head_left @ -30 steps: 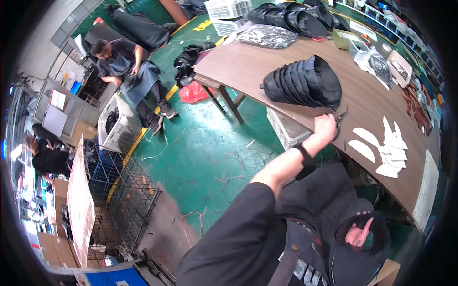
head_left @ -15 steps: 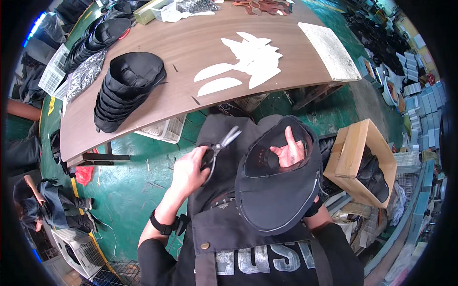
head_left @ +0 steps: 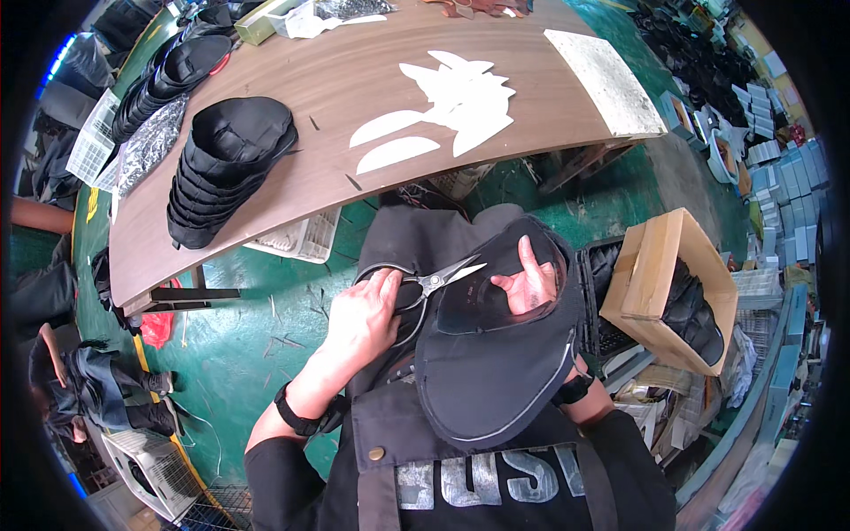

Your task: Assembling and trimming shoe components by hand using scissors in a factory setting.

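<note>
My left hand (head_left: pixel 365 323) is closed round the handles of metal scissors (head_left: pixel 434 283). Their blades stand apart, with the tips over the near-left edge of a black cap's opening; whether they touch cloth I cannot tell. The black cap (head_left: pixel 496 380) lies over my lap, its wide brim toward me and a pale line along the brim's edge. My right hand (head_left: pixel 531 288) shows within the cap's opening and bears it up from below. Its index finger and thumb stick out, while the other fingers are mostly hidden by the cap.
On the brown table (head_left: pixel 310 186) ahead stand a stack of black caps (head_left: pixel 226 168), white curved pieces (head_left: pixel 456 97) and a white board (head_left: pixel 606 84). A cardboard box (head_left: pixel 651 274) with black items is at my right. Another person (head_left: pixel 97 380) is at the far left.
My left hand has moved right and brought the scissors from beside the cap to its opening. The cap and my right hand have shifted slightly left.
</note>
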